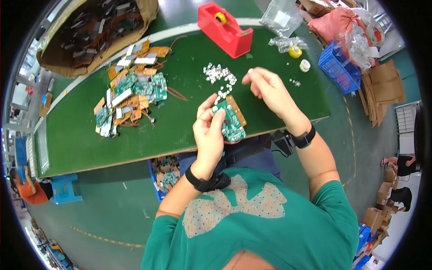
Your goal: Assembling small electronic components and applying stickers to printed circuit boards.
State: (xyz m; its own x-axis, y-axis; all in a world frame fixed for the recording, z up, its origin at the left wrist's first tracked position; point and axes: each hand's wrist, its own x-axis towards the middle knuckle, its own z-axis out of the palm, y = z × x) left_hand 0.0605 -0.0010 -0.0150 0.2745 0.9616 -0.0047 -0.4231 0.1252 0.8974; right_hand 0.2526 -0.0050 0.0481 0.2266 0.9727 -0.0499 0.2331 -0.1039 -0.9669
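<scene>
My left hand [209, 128] grips a green circuit board [231, 126] with its thumb on the face, just above the table's front edge. A brown board piece [237, 110] lies along the right side of the green one. My right hand [270, 90] hovers to the right of the board, apart from it, with fingers curled and fingertips together; whatever they may hold is too small to make out. Beyond the board lies a scatter of small white pieces [219, 73], some reaching down to the board's far edge.
A heap of circuit boards [130, 94] covers the table's left part, near a large carton [58, 63] of parts. A red tape dispenser [229, 33] stands at the far side. Tape rolls [305, 65] and a plastic bag [282, 18] lie right. A blue crate [337, 67] stands beyond the right edge.
</scene>
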